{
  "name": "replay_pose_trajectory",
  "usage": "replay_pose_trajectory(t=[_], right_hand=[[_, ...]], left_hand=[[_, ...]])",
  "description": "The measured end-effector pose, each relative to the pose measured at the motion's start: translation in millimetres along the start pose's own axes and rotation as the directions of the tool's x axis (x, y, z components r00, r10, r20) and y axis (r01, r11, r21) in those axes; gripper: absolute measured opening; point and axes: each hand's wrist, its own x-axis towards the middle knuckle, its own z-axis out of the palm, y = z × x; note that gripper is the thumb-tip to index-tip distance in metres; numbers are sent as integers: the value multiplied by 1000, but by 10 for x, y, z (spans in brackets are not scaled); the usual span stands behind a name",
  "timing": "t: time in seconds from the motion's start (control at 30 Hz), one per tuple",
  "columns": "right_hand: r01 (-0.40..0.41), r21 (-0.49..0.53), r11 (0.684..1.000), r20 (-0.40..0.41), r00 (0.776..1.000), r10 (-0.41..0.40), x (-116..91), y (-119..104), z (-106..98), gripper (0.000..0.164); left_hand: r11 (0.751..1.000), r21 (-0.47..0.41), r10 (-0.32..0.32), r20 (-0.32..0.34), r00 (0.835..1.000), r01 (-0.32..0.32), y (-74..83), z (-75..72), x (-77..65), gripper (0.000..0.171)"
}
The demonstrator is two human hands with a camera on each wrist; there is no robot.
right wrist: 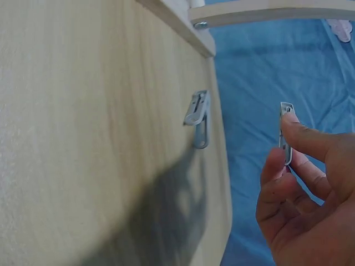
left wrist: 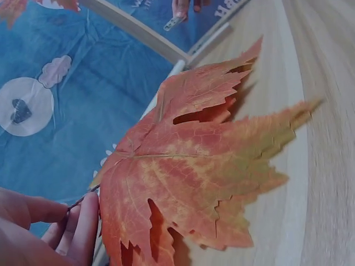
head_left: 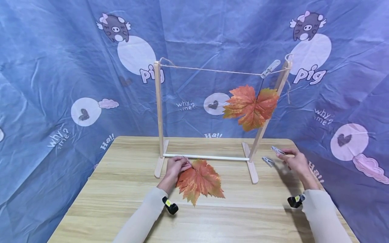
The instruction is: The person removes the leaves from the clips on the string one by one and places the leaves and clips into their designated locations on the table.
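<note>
My left hand (head_left: 177,166) pinches the thin stem of an orange-red artificial maple leaf (head_left: 200,180) low over the table, in front of the rack's white bar. In the left wrist view, the leaf (left wrist: 183,160) spreads out from the fingers with its tips towards the tabletop. Over at the right, my right hand (head_left: 296,163) holds a pale clothespin (head_left: 277,150) between thumb and fingers, raised off the table. A second clothespin (right wrist: 198,117) lies on the wood close by. Another maple leaf (head_left: 253,108) hangs from a string (head_left: 212,70) by a clothespin (head_left: 270,69).
A wooden rack has a left post (head_left: 159,111), a right post (head_left: 262,131) and a white crossbar (head_left: 206,157) between its feet. It stands at the back of the wooden table (head_left: 121,202). A blue printed cloth (head_left: 194,40) hangs behind and at the sides.
</note>
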Motion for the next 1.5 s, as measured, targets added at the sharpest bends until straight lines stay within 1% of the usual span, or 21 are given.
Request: replay_pose_trajectory(t=[0.2, 0.33, 0.47, 0.57, 0.77, 0.9, 1.13, 1.33, 1.43, 1.5], right_hand=[[-2, -2, 1000, 8, 1000, 2, 42, 114, 28, 52], [-14, 9, 1000, -4, 1000, 14, 71, 200, 51, 51], [-57, 28, 998, -13, 998, 57, 91, 282, 72, 51], [-101, 36, 994, -3, 995, 101, 95, 340, 96, 51], [-171, -2, 985, 27, 985, 171, 74, 413, 135, 53], [-177, 1, 984, 26, 984, 177, 60, 438, 150, 53], [-174, 7, 985, 17, 985, 174, 71, 438, 164, 54], [-179, -8, 984, 19, 984, 179, 38, 399, 154, 54], [-185, -5, 983, 17, 983, 185, 31, 394, 158, 54], [-193, 15, 981, 2, 981, 193, 28, 393, 162, 52]], left_hand=[[995, 100, -22, -21, 1000, 24, -35, -25, -4, 21], [988, 155, -9, -8, 1000, 10, -45, -40, -2, 22], [982, 189, 12, 10, 1000, -13, -53, -46, -5, 22], [979, 203, 18, 7, 1000, -19, -54, -45, -15, 20], [980, 198, 8, 14, 1000, -10, -75, -50, -23, 20], [982, 188, 11, 12, 1000, -13, -86, -60, -11, 18], [984, 178, -8, -22, 1000, 12, -79, -77, 14, 15], [977, 214, -8, -39, 999, 16, -76, -90, 4, 20], [972, 236, 8, -43, 999, 2, -71, -99, 8, 20], [969, 248, 25, -44, 999, -13, -67, -111, 19, 19]])
